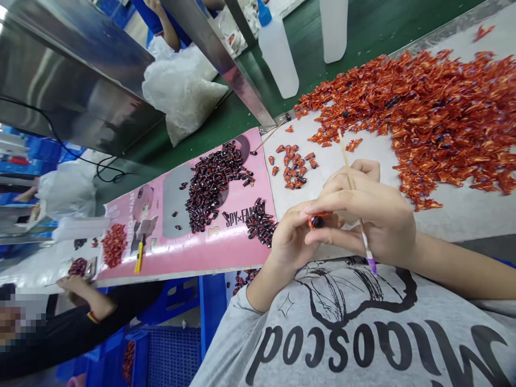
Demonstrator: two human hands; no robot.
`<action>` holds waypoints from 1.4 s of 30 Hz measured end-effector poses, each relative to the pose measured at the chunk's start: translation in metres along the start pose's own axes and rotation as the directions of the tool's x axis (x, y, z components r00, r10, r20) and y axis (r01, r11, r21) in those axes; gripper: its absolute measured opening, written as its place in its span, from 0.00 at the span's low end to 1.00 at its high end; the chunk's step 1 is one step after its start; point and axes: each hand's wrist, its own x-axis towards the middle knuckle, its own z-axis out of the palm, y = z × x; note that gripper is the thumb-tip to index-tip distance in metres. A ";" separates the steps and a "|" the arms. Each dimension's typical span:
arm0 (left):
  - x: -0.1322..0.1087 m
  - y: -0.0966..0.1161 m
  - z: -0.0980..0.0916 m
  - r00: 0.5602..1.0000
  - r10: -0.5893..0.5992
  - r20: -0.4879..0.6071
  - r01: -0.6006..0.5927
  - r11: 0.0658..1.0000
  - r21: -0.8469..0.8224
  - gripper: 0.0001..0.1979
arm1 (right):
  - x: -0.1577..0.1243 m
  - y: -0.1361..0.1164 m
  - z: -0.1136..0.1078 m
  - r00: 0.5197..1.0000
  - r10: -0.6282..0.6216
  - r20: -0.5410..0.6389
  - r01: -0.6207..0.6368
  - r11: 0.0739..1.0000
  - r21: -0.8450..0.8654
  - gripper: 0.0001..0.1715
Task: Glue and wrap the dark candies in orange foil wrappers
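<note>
Both hands meet close to my chest around a small orange-and-black part. My left hand pinches it from the left side. The fingertips of my right hand touch the same part, and a thin wooden stick with a purple tip passes between its fingers. Behind the hands lies a small group of orange-and-black parts on the white surface. A large heap of orange pieces spreads at the right. Dark parts are piled on the pink mat.
White bottles with a blue nozzle on one stand behind the mat, near a slanted metal post. A plastic bag sits at the back. Blue crates are below the table edge. Another person's hand is at the left.
</note>
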 end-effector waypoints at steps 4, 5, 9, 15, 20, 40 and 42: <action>-0.001 0.001 0.000 0.999 -0.012 -0.039 0.014 0.999 0.041 0.14 | 0.000 0.001 0.001 0.999 -0.030 0.016 0.030 1.000 -0.009 0.09; -0.001 0.002 -0.001 0.999 -0.014 -0.045 0.017 0.998 0.064 0.15 | 0.000 0.001 0.001 0.999 -0.038 0.019 0.039 0.999 -0.003 0.09; -0.003 0.001 -0.004 1.000 0.022 -0.014 -0.021 0.997 0.073 0.20 | 0.002 0.001 -0.001 0.997 -0.062 0.040 0.061 0.998 0.019 0.05; -0.002 0.000 -0.005 0.997 0.008 0.079 -0.013 0.998 0.064 0.23 | 0.001 0.000 -0.001 0.994 -0.112 0.013 0.112 0.993 -0.022 0.03; -0.002 -0.004 -0.004 0.996 -0.056 0.075 0.052 0.997 0.057 0.22 | -0.003 0.000 0.002 0.990 -0.142 -0.019 0.140 0.987 -0.075 0.03; -0.008 -0.002 -0.014 0.943 0.236 0.236 -0.294 0.923 0.248 0.17 | -0.009 0.013 0.000 0.992 0.108 -0.060 -0.093 0.973 0.213 0.14; -0.009 0.000 -0.013 0.924 0.268 0.271 -0.339 0.904 0.260 0.16 | -0.012 0.015 0.002 0.992 0.099 -0.082 -0.074 0.961 0.267 0.10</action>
